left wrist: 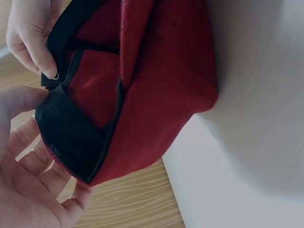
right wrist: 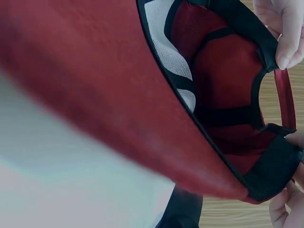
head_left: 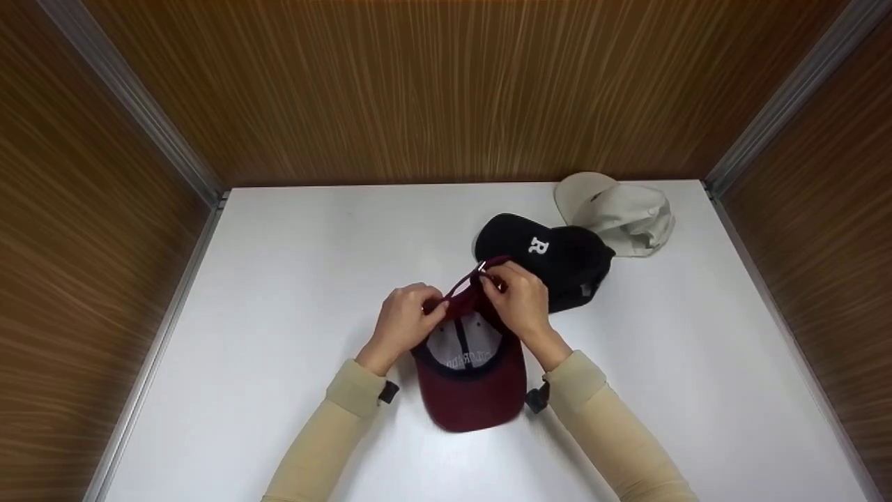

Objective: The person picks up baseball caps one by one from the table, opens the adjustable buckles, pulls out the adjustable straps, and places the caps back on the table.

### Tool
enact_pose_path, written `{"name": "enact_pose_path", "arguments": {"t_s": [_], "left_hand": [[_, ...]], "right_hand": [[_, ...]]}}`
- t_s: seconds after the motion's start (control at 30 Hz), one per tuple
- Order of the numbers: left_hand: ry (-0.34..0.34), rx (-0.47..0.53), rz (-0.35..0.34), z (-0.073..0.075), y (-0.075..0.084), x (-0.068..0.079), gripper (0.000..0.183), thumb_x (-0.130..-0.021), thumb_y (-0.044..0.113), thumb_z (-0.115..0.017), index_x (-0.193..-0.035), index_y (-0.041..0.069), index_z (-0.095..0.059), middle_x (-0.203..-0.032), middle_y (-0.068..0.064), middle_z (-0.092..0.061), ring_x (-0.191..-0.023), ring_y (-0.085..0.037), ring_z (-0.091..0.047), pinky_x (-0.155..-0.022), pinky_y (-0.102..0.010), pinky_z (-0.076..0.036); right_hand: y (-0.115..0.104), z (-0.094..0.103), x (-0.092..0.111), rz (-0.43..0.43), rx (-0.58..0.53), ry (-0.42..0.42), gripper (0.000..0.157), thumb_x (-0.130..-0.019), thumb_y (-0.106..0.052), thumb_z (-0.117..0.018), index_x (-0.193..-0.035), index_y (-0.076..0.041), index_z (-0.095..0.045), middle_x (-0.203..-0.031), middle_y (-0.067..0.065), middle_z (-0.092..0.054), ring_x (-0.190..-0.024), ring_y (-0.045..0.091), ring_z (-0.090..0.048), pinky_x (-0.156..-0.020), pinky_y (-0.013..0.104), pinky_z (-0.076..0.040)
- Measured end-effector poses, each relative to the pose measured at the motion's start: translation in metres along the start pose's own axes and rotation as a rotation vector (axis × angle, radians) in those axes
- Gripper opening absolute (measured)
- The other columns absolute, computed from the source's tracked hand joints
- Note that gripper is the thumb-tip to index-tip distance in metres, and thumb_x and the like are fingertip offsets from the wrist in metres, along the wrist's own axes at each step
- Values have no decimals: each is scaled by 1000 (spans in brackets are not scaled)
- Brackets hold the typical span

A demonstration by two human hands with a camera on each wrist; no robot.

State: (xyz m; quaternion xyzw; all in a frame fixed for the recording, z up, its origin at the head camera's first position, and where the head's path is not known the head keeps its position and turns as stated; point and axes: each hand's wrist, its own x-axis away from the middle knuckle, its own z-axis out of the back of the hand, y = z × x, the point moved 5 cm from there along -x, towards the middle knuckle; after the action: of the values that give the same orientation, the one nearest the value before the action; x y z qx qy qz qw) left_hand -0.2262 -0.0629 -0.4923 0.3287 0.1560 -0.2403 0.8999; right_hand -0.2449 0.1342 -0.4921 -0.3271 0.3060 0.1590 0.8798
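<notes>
A dark red baseball cap (head_left: 474, 401) is held with its visor toward me and its inside facing up, showing a pale mesh lining (right wrist: 168, 54) and a black sweatband (left wrist: 71, 135). At its back edge on the left, my left hand (head_left: 408, 317) pinches the band between thumb and fingers. My right hand (head_left: 521, 298) pinches the other back edge, close to a small shiny buckle (head_left: 481, 266). Between the hands, the red back strap (right wrist: 285, 99) spans the cap's rear opening. Some right fingertips are hidden behind the band in the right wrist view.
Just beyond my right hand lies a black cap (head_left: 568, 258) with a white letter R. A cream cap (head_left: 627, 216) touches it at the back right. Both are on the white table (head_left: 313, 244), with wood-grain panels (head_left: 446, 90) on the back and sides.
</notes>
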Motion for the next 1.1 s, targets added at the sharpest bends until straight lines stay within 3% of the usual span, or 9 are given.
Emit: {"name": "enact_pose_path", "arguments": {"t_s": [0.5,0.83,1.1], "left_hand": [[38,19,12,11,-6,6,8,-87,16,-72,-84,9,-73,-80,-1,-66,-71,-16,-61,-65,-35,-51],[83,-7,40,19,-15,7,10,-88,19,-74,-86,9,-74,-79,0,-66,-68,-14,-61,-61,-34,-50],[120,7,132,25,-29,5,12,-89,18,-73,-88,6,-75,-79,-1,-68,-67,-17,-63,-60,-36,-51]], "right_hand": [[13,5,2,-139,3,58,5,-83,-11,-73,-84,-7,-72,-73,0,-60,-64,20,-58,-59,41,-49],[17,5,0,-211,6,69,7,-84,-14,-73,-84,-7,-73,-73,1,-63,-65,20,-60,-60,41,-49],[19,5,0,-266,28,53,10,-85,-16,-73,-84,-6,-73,-73,2,-64,-66,22,-61,-60,43,-49]]}}
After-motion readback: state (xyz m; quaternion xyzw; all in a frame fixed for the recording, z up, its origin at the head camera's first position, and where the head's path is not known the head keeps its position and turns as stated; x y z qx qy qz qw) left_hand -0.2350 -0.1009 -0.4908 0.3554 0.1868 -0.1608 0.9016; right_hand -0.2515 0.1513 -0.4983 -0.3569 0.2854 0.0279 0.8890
